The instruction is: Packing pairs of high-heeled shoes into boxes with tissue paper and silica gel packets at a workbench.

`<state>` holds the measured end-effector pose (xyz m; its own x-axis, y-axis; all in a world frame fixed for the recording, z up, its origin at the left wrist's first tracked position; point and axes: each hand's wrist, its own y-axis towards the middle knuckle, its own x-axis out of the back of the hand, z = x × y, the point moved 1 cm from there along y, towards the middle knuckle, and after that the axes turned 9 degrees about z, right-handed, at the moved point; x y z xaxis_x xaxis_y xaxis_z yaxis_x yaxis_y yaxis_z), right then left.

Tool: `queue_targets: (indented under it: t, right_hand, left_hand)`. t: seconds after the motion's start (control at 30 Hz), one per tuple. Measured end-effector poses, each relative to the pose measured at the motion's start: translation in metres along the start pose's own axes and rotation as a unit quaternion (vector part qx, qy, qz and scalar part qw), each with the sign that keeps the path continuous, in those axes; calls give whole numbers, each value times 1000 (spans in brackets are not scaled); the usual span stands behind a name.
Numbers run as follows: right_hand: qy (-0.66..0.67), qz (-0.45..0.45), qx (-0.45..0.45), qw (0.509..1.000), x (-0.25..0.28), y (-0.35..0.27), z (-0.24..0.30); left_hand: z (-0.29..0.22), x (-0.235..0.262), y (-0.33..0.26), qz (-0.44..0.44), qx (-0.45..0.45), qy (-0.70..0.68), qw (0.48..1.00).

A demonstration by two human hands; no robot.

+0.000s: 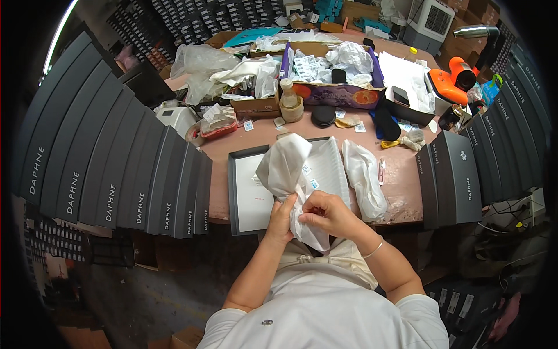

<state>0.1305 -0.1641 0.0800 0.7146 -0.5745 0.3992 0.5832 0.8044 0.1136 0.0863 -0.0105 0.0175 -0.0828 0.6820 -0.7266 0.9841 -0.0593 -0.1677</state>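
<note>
A white tissue-wrapped bundle (286, 161) is held upright in front of my body, its contents hidden by the wrapping. My left hand (281, 220) is closed around its lower part. With thumb and fingers, my right hand (328, 214) pinches the wrapping just beside the left. Behind the bundle lies an open dark grey box (234, 195) with a white inside, and ribbed white paper (331, 166) covers its right side. A second white-wrapped bundle (363, 180) rests on the table to the right of the box.
Dark grey boxes stand in a left row (119, 157) and a right row (456, 174). Small red-handled snips (381, 171) lie right of the second bundle. Farther back are a purple carton (331, 96), a glue jar (291, 107) and an orange heat-gun-like tool (449, 85).
</note>
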Motion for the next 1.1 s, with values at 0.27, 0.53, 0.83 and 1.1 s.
queue_targets:
  t: [0.27, 0.53, 0.83, 1.1]
  right_hand:
    - [-302, -154, 169, 925, 12, 42, -30]
    - [-197, 12, 49, 979, -25, -1, 27]
    - [-69, -58, 37, 995, 8, -25, -1]
    - [-307, -5, 8, 952, 70, -49, -12]
  left_hand:
    - [20, 22, -17, 69, 110, -95, 987]
    - [-20, -3, -11, -101, -77, -57, 990]
    - [-86, 12, 22, -81, -180, -67, 978]
    - [-180, -103, 51, -37, -421, 107, 900]
